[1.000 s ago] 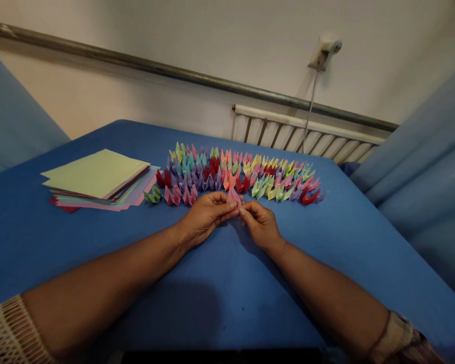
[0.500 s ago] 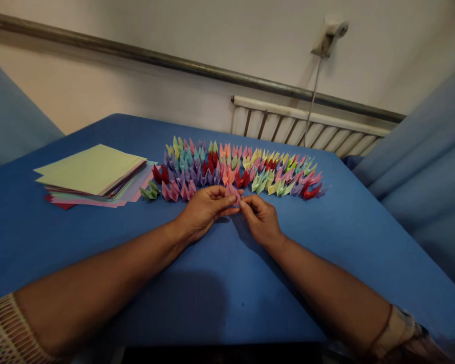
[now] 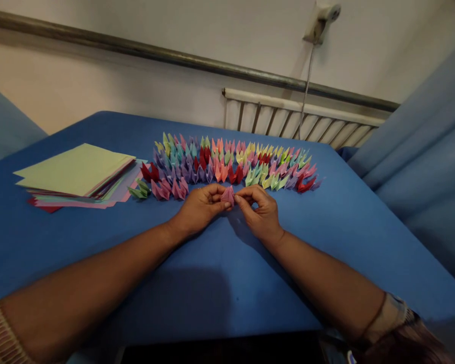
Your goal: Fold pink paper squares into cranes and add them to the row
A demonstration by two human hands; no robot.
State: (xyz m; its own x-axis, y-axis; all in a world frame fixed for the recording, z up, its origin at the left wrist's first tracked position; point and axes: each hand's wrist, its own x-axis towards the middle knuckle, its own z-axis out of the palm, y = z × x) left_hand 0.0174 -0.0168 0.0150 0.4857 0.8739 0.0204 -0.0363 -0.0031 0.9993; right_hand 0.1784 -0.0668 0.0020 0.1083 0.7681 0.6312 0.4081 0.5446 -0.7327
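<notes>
A small pink folded paper piece (image 3: pixel 228 195) is held up between my two hands, a little above the blue table (image 3: pixel 197 298). My left hand (image 3: pixel 201 208) pinches its left side between thumb and fingers. From the right, my right hand (image 3: pixel 261 212) grips its other edge with thumb and forefinger. Just beyond my hands stand rows of folded paper cranes (image 3: pixel 222 171) in many colours. A green crane (image 3: pixel 139 189) sits at the near left end of the rows, and a red one (image 3: pixel 306 184) near the right end.
A stack of coloured paper sheets (image 3: pixel 76 169), pale yellow on top, lies on the table's left. Behind the table are a radiator (image 3: pixel 265 108), a metal rail (image 3: pixel 174 56) and a wall socket (image 3: pixel 320 23) with a cord. Blue curtains (image 3: pixel 432 146) hang at the sides.
The pink paper has been turned and now shows a broader, pointed face between my fingers. Both hands keep hold of it. The whole view has shifted slightly.
</notes>
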